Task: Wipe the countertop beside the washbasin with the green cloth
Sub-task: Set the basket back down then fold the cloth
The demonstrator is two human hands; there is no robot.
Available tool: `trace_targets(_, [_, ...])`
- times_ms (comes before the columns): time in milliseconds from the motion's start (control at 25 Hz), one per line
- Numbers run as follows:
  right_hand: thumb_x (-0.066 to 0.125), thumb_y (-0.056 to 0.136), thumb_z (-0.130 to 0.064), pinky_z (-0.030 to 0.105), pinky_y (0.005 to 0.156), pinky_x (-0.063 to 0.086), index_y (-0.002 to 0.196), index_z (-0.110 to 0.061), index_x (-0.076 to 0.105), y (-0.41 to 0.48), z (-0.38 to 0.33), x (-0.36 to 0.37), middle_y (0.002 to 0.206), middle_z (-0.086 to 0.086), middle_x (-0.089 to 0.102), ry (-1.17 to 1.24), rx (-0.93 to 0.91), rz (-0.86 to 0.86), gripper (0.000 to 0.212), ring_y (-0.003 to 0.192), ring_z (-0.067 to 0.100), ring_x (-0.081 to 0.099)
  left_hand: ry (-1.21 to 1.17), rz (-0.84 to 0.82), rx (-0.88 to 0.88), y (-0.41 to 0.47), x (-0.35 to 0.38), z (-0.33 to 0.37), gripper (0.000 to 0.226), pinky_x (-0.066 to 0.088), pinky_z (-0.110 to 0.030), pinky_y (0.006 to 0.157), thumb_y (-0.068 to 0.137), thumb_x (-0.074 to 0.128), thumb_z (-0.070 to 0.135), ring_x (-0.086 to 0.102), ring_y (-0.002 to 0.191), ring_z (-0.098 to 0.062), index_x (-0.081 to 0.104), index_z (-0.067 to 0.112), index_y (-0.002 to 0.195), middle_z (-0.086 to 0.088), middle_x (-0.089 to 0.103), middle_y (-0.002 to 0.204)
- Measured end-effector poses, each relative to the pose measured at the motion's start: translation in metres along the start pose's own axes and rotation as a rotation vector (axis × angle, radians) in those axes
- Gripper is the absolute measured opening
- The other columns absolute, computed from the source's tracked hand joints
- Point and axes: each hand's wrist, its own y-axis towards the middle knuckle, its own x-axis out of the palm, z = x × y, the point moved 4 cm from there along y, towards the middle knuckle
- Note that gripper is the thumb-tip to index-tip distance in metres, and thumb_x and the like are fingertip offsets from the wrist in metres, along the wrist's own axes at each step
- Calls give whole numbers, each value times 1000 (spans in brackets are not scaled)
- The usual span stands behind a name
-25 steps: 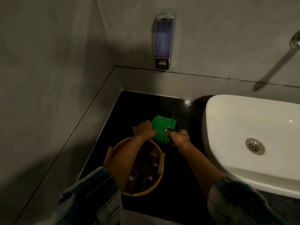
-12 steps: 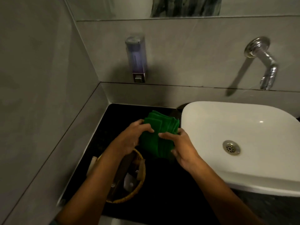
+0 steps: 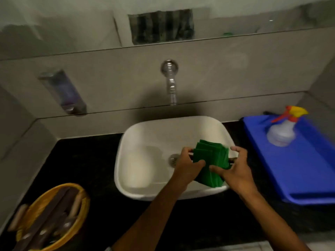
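The folded green cloth (image 3: 210, 160) hangs in the air above the right half of the white washbasin (image 3: 145, 142), held from both sides. My left hand (image 3: 186, 165) grips its left edge, thumb on top. My right hand (image 3: 235, 169) grips its right and lower edge. The black countertop (image 3: 87, 160) stretches to the left of the basin and along the front edge. The cloth touches neither the countertop nor the basin.
A round yellow wicker basket (image 3: 52, 214) with wooden-handled tools sits front left. A blue tray (image 3: 299, 165) with a spray bottle (image 3: 282, 131) lies right of the basin. A chrome tap (image 3: 171, 84) and a soap dispenser (image 3: 63, 91) hang on the back wall.
Both hands lifted the cloth off the left countertop and carried it right, over the basin. The view swung right too, bringing the tap, tray and spray bottle in.
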Motion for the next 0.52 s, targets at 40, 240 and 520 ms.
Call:
trace_targets(40, [90,58,-18,25,68,49,106,-38,29,11,13,-32,86,-7,57,-25,-14,79,80,71,7,58,60,-6,45,4,37,8,43,58,-40,77,72,67,17,66,83,-22,39,29,103,0,63,89])
trace_targets(240, [82,62,0,21,73,35,105,-5,53,64,87,-168,104,22,57,-273,-24,252,53,97,33,54,465,-245,353,17,216,30,36,47,-35,87,76,58,3,62,99,-36,59,14,111,-20,64,108])
trace_targets(520, [55,90,-25,36,106,33,130,-17,56,109,182,-253,139,21,44,-796,229,-61,41,129,33,46,1154,-624,304,34,353,-9,52,16,-51,118,85,57,27,18,143,-42,49,12,134,-26,23,153])
